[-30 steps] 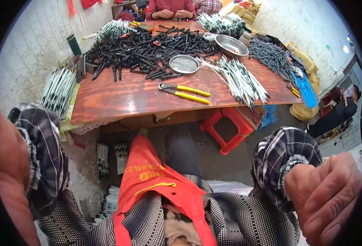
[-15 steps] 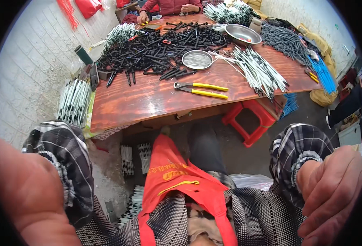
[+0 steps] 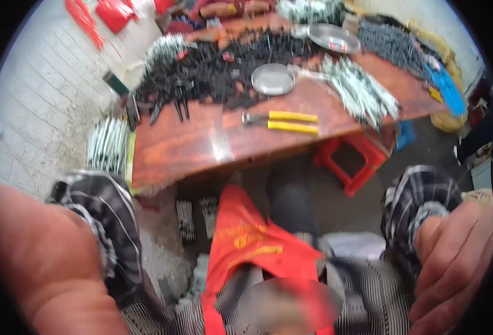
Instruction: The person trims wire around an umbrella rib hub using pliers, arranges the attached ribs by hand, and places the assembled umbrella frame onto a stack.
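Observation:
Both of my hands are raised close to the camera, well short of the table. At the left rim my left hand (image 3: 42, 251) shows only its palm side and wrist; its fingers are out of sight. My right hand (image 3: 455, 259) is at the right rim with its fingers bent and pressed together, the tips hidden, so I cannot make out what is in them. Yellow-handled pliers (image 3: 292, 121) lie near the table's front edge. Behind them stands a round metal dish (image 3: 273, 80), with a pile of black plastic parts (image 3: 218, 61) to its left.
The reddish wooden table (image 3: 201, 134) also bears white sticks (image 3: 358, 89), grey parts (image 3: 391, 44), blue sticks (image 3: 450, 89) and a metal bowl (image 3: 334, 39). A red stool (image 3: 352, 178) stands under its front edge. Across the table, a person's hands (image 3: 218, 10) show.
The view has shifted and blurred, so the table and its things sit a little further right. My hands stay raised at both sides. The person opposite has brought both hands nearer together.

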### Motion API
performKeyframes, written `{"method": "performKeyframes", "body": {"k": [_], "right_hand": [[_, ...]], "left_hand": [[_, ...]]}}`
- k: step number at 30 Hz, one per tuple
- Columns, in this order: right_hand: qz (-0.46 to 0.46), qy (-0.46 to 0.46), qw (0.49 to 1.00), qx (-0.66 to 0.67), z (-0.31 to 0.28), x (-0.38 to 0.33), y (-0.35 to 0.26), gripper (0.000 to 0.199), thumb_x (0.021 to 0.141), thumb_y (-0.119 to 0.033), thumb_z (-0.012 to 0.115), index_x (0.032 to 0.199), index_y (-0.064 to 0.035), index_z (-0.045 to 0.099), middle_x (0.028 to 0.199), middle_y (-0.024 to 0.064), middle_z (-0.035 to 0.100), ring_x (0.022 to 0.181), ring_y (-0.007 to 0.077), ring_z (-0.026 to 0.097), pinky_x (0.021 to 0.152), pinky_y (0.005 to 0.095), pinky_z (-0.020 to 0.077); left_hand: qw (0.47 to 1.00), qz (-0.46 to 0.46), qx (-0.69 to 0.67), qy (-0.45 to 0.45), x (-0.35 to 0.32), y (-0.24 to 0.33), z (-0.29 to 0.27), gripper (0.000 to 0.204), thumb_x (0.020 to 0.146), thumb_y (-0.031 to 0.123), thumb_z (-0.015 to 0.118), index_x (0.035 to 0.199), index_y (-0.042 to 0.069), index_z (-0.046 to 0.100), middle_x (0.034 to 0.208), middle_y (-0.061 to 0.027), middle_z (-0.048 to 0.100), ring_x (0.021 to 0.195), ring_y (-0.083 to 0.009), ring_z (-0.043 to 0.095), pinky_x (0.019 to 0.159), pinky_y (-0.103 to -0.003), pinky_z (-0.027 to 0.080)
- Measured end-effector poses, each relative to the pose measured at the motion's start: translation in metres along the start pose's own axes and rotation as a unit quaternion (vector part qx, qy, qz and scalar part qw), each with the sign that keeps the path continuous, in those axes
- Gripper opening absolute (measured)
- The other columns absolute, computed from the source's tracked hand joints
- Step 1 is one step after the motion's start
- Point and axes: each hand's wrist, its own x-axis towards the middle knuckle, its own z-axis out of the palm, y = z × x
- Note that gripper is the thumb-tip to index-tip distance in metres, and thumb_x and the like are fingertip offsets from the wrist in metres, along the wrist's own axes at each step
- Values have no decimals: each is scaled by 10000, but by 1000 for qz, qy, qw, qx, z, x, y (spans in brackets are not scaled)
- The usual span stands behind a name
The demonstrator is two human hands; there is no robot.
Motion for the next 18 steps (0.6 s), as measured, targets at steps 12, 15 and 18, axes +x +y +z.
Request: {"method": "performKeyframes", "body": {"k": [12, 15, 18], "right_hand": [[-48, 82, 994, -57, 10, -49, -7, 73, 767, 39, 704, 819, 82, 675, 675, 189, 635, 466, 203, 564, 396, 256, 398], [-47, 22, 996, -72, 12, -48, -2, 81, 774, 25, 709, 828, 79, 681, 663, 188, 630, 463, 207, 563, 392, 267, 403], [-3, 8, 991, -134, 5, -50, -10, 82, 795, -5, 709, 840, 60, 689, 681, 180, 645, 456, 218, 560, 406, 293, 436]], "left_hand": [[979, 176, 71, 76, -3, 9, -21, 532, 862, 459, 584, 1173, 30, 540, 967, -103, 662, 819, -203, 601, 767, -312, 460], [991, 118, 32, 56, -15, 14, -28, 519, 862, 453, 586, 1162, 31, 545, 959, -101, 663, 812, -200, 601, 764, -310, 462], [990, 124, 26, 57, -16, 17, -27, 507, 862, 447, 588, 1151, 31, 550, 951, -99, 664, 805, -198, 601, 760, -308, 463]]}}
